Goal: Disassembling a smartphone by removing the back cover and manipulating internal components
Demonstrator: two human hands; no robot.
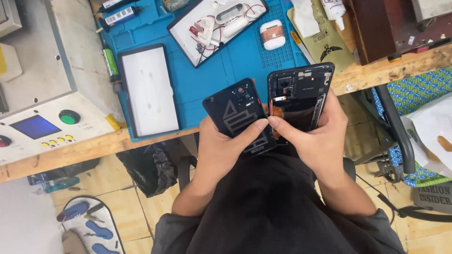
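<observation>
In the head view, the left hand (221,148) grips a black phone back cover (240,117) with a grey geometric emblem, its thumb across the lower edge. The right hand (315,136) grasps an opened black phone body (299,96), internals exposed, just beside the cover; both are held off the desk's front edge. On the desk a blue repair mat (207,77) carries a white screen panel (149,89) near its front left corner, a white earbud case (272,34), and a black-rimmed tray of white parts (216,26). An olive pouch (325,42) with a black winged emblem lies at the mat's right edge.
</observation>
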